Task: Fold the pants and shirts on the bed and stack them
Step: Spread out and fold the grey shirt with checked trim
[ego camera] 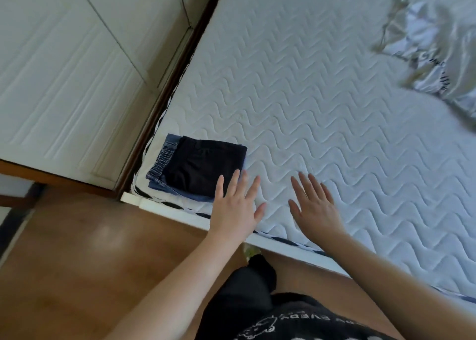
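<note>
Bed (322,87): folded stack (201,167), crumpled garment (427,56)

A folded dark garment (206,165) lay on folded blue denim (161,163) at the mattress (322,107) corner. The left hand (235,205), fingers straight, overlapped the stack's near edge; the right hand (315,207) was spread flat nearby. Blurred pale clothing (427,56) lay well apart.

Home bedroom: quilted white mattress (322,112) on a bed, wood floor (90,262) near, white panelled wall (64,69) left, loose clothes (425,51) far right.
</note>
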A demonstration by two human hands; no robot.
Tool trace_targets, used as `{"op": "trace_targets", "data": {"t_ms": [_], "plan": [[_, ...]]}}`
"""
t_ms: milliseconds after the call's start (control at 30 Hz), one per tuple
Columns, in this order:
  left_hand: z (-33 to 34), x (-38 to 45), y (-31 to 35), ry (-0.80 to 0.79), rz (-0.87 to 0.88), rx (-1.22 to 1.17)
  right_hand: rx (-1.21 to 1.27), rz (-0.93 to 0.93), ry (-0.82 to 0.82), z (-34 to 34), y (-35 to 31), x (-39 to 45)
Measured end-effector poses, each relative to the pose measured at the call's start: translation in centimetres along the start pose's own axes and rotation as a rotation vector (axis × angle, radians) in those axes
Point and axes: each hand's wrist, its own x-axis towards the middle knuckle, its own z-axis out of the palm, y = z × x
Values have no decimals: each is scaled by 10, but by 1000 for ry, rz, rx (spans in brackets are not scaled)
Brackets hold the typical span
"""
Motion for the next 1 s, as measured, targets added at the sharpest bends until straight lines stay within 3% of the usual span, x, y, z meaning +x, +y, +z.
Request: {"op": "trace_targets", "data": {"t_ms": [167,567,1000], "plan": [[-41,-33,50,88,43,23,64,125,94,-30,18,-67],[-138,-20,216,89,492,74,212,557,322,-98,140,-229],[-186,35,318,200,824,64,177,770,394,-136,210,-257]]}}
